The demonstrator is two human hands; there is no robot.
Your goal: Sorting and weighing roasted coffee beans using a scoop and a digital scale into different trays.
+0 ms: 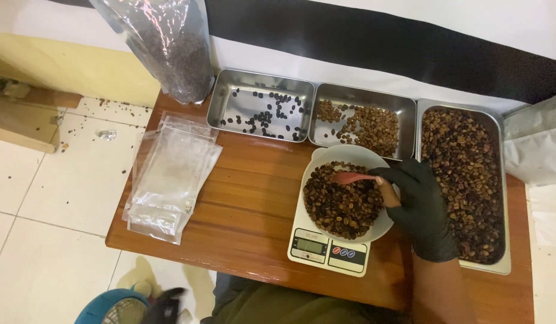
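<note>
A pink spoon (356, 177) is gripped by the gloved right hand (419, 207), its long axis running leftward from the hand over the white bowl (350, 155) of coffee beans (341, 204) on a scale (329, 252). The left hand is not seen.

Three steel trays (362, 93) sit in a row. One white bowl (326, 157) rests on one digital scale (328, 251). One pink spoon (350, 177), one filled pouch (170, 45), one stack of empty clear bags (170, 174). One gloved hand (419, 207) visible.
</note>
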